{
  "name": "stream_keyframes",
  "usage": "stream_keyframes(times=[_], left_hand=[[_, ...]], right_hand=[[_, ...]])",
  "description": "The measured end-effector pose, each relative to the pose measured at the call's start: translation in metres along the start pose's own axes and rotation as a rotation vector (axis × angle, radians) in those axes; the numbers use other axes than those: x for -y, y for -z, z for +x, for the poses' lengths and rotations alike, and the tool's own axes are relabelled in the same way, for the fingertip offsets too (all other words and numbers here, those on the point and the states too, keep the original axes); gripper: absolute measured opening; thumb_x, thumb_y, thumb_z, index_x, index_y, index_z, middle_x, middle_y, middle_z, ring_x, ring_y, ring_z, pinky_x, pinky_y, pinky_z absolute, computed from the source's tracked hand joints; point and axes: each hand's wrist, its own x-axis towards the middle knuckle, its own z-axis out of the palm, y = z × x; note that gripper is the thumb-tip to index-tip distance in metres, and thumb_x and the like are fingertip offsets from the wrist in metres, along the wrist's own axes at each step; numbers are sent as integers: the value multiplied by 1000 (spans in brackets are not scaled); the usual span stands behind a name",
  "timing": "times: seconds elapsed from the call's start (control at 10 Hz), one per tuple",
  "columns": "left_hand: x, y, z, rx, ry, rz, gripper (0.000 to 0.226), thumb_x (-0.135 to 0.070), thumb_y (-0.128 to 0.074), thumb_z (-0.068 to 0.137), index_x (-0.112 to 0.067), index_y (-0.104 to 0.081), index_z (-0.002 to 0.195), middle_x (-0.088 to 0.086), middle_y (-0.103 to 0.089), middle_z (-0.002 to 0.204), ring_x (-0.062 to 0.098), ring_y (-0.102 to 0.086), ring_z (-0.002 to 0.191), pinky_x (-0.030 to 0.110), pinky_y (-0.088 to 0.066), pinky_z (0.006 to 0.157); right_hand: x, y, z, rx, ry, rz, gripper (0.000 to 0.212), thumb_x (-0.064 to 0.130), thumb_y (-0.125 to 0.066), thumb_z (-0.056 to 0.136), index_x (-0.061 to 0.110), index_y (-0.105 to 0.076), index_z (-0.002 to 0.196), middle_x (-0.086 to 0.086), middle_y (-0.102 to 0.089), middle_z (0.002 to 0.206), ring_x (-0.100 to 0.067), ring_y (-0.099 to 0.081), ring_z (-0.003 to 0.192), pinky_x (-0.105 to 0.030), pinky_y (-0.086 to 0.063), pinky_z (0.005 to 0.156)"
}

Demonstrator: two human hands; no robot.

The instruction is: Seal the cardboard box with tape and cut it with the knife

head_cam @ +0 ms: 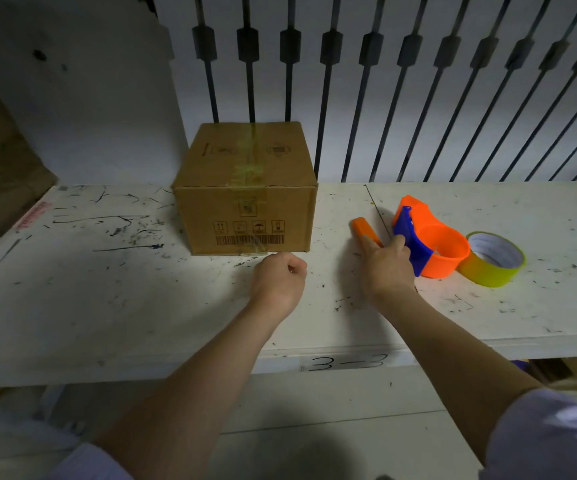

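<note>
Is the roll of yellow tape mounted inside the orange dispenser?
No, the yellow tape roll lies on the table beside the empty orange dispenser.

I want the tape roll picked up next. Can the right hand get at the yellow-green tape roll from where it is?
Probably yes. The right hand rests by the orange and blue tape dispenser; the yellow-green tape roll lies just beyond it, so the hand must go over or around.
</note>
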Motion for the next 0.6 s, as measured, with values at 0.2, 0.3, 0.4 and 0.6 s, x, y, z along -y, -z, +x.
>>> stream_keyframes(times=[0.2,0.3,0.4,0.6], left_hand=[[4,-3,3,-17,-15,10,19,-11,-51,89,-15,-69,92,-1,-71,104,19,-63,97,36,-53,88],[4,-2,1,-20,-12,-12,19,-10,-51,88,-14,-70,90,0,-71,104,20,-63,97,36,-53,88],[4,2,-1,-15,-12,-13,19,-10,-50,88,-15,-69,90,-1,-70,105,19,-62,99,32,-52,86],[-3,18,-11,-30,7,-15,19,-14,-51,89,-15,-69,93,0,-69,102,20,-62,95,31,-52,83]], right_hand=[[1,3,-1,34,86,-310,58,4,-52,86,19,-34,139,-19,-42,122,-35,-46,112,-42,-49,87],[2,3,-1,52,73,-327,57,6,-51,86,20,-35,138,-19,-42,121,-34,-45,112,-41,-48,86],[3,6,-1,34,90,-371,53,12,-49,88,24,-36,138,-18,-45,119,-33,-45,112,-42,-47,88],[20,21,-14,-49,145,-291,52,16,-44,91,22,-33,141,-17,-46,124,-32,-46,115,-40,-50,84]])
